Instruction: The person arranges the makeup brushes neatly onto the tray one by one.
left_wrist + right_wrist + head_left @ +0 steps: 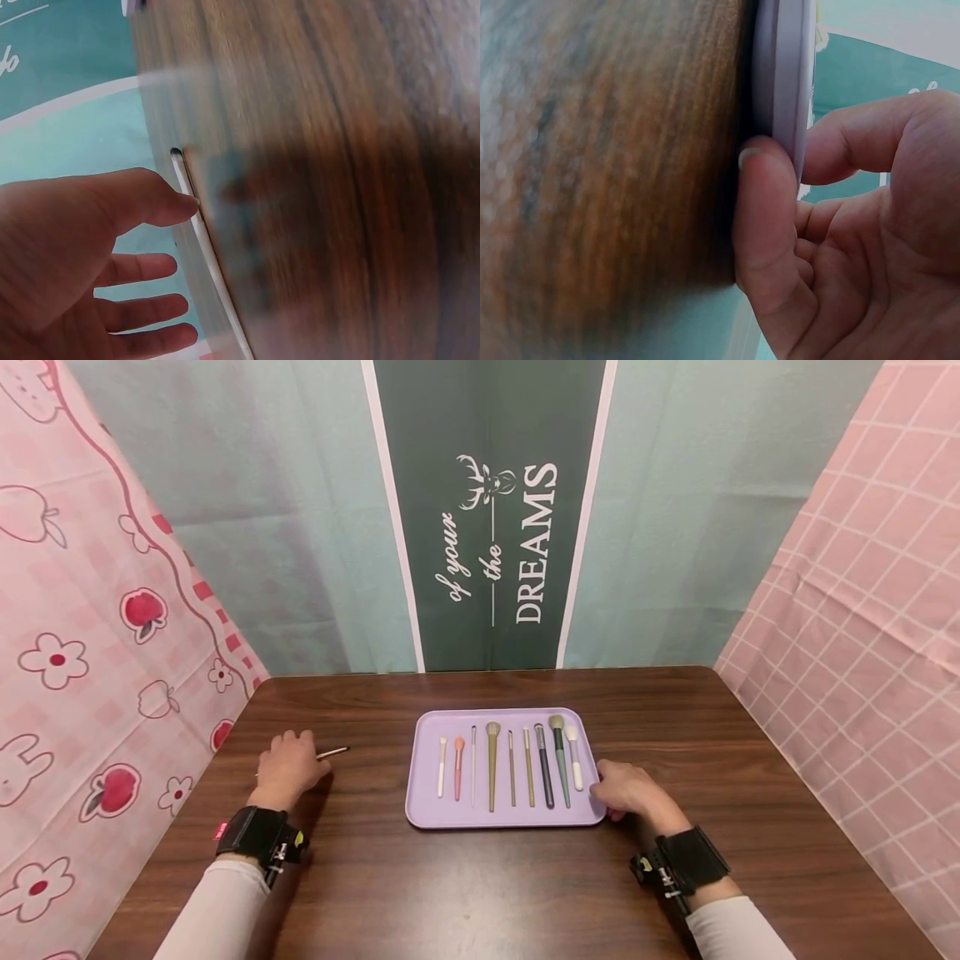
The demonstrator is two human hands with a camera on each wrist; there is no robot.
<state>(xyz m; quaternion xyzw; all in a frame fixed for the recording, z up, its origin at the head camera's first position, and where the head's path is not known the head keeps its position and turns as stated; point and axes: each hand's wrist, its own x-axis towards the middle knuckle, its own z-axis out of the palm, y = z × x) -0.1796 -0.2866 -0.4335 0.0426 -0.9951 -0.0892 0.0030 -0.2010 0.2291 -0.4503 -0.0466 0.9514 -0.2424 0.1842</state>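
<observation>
At the table's left, my left hand (288, 764) pinches a thin makeup brush (332, 752) with a pale handle and small dark tip. In the left wrist view the thumb meets the brush (210, 259) close to its dark tip. Three fingers stretch out beside it, and the index finger is hidden behind the thumb. The brush runs close along the tabletop. My right hand (628, 787) grips the right edge of a lilac tray (429, 810), one digit above the rim and another beneath it. Several makeup brushes (492, 768) lie side by side on the tray, bristles pointing away from me.
The dark wooden table (465, 893) carries the tray near its middle. A green printed curtain (491, 643) hangs along the far edge. Pink cloths, one with fruit and flowers (56, 660) and one checked (862, 693), close off the sides.
</observation>
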